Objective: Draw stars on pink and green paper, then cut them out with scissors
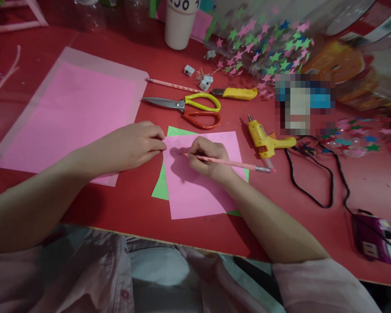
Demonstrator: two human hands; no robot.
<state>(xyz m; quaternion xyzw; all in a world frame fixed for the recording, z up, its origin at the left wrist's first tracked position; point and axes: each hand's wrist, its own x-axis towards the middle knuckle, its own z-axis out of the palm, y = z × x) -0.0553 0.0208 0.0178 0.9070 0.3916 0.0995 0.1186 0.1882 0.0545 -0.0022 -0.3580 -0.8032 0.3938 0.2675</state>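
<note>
My right hand [206, 157] is closed round a pink pencil [237, 164], its tip touching the upper left part of a small pink paper square [195, 191]. That square lies on a green sheet [159, 187] whose edges stick out at the left and top. My left hand [135, 143] rests on the red table [133, 208] with fingers curled, its fingertips pressing the pink square's top left corner.
A large pink sheet [68, 113] under clear film lies at the left. Beyond the square are scissors [190, 108], a second pencil [172, 84], a yellow utility knife [237, 92] and a yellow glue gun [267, 140] with a black cord [313, 191]. A white cup [179, 24] stands behind.
</note>
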